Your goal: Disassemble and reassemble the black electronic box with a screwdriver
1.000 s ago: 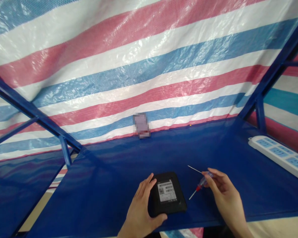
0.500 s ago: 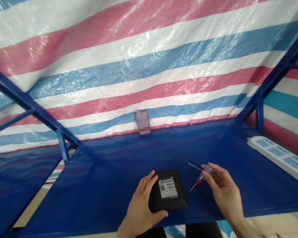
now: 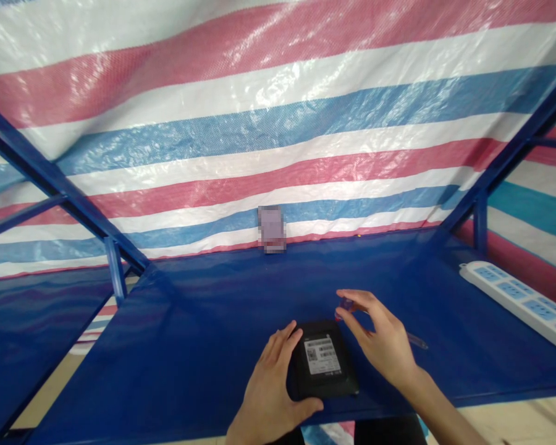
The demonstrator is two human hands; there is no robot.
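Note:
A small black box (image 3: pixel 327 368) with a white label (image 3: pixel 324 355) lies near the front edge of the blue table (image 3: pixel 204 327). My left hand (image 3: pixel 273 383) grips its left side, thumb along the near edge. My right hand (image 3: pixel 380 340) hovers over the box's far right corner, fingers pinched on a small clear-handled screwdriver (image 3: pixel 345 306) with a red collar. Its tip points down toward the box. A thin pin or stick (image 3: pixel 417 341) lies on the table just right of my right hand.
A white power strip (image 3: pixel 519 296) lies at the table's right side. A striped red, white and blue tarp (image 3: pixel 278 123) hangs behind the table. Blue metal frame bars (image 3: pixel 65 198) run at left and right. A blurred small object (image 3: pixel 272 228) stands at the table's back edge.
My right hand has moved left with the screwdriver, from beside the box to over its far right corner, turning the tool more upright. My left hand stays on the box.

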